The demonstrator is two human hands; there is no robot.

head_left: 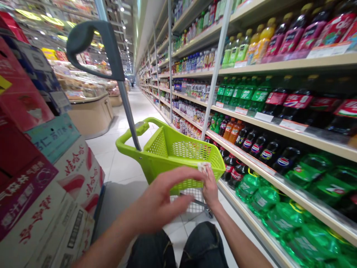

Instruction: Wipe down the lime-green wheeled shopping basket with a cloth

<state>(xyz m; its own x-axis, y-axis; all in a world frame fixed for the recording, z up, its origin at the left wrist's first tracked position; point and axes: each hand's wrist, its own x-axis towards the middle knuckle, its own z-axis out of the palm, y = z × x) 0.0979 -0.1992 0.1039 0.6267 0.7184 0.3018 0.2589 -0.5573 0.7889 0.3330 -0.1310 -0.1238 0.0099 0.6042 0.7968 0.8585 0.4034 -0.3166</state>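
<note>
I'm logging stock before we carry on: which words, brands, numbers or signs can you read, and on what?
"气森林": purple cardboard carton
"苏打水": teal cardboard carton
"娃哈哈", red script: white cardboard carton
"7": large green plastic bottle
Too small or blurred: white rectangular price tags, most other bottle labels.
Nothing readable: small white item in the bare right hand.

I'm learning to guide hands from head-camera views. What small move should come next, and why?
Probably slide the right hand a little along the near side of the green shopping cart: it holds what looks like a white tissue at that side, while the left hand is open, apparently with nothing in it.
</note>
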